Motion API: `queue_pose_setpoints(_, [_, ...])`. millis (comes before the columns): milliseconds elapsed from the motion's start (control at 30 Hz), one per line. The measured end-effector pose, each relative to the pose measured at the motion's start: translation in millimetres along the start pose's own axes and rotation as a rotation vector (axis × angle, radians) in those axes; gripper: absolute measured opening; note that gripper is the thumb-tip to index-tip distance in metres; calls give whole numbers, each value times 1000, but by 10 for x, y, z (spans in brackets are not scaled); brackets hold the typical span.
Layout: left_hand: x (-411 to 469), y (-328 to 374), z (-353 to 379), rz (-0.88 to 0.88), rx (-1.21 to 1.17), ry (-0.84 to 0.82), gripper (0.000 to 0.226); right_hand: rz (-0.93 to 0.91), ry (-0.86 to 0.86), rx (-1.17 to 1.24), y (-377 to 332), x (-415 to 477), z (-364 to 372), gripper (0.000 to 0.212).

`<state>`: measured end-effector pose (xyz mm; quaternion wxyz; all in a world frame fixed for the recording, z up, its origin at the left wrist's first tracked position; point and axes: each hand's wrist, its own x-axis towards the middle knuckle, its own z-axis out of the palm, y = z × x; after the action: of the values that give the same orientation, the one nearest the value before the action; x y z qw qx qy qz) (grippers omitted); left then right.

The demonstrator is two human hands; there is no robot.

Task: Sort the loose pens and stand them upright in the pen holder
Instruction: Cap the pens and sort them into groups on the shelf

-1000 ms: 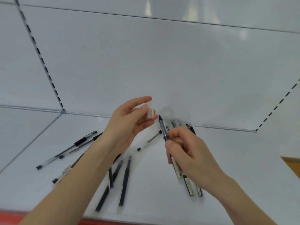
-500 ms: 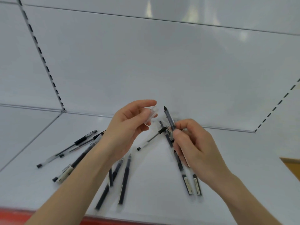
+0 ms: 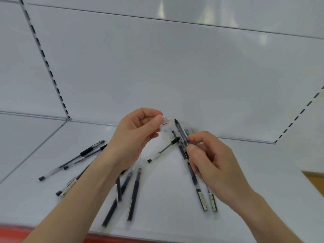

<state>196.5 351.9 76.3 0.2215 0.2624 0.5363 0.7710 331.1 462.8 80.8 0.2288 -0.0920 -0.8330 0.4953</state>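
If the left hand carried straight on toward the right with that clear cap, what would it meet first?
Most likely the tip of the dark pen held up by the right hand. The left hand holds the clear cap just beside it, though depth is hard to judge.

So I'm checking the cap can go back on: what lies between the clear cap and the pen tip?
Nothing: in the head view, the clear cap and pen tip are separated only by a bare gap.

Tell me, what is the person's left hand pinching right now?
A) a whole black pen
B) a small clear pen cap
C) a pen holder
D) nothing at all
B: the left hand pinches a small clear cap between thumb and fingertip, just beside the bare tip of the pen that the right hand holds up.
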Motion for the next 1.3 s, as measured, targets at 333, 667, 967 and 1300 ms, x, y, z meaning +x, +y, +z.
queue_pose_setpoints(333, [-10,33,28,-3,2,14,22,79,-170,24,36,-15,18,13])
queue_pose_setpoints(667, [-71,-69,142,34,3,55,25,33,-5,105,63,-41,161,21])
queue_pose_setpoints(967, [-30,-103,70,-4,57,51,15,150,-100,96,78,79,53,21])
queue_pose_setpoints(1300, [11,-486,-104,-93,969,-76,14,250,-86,-434,497,62,-250,19])
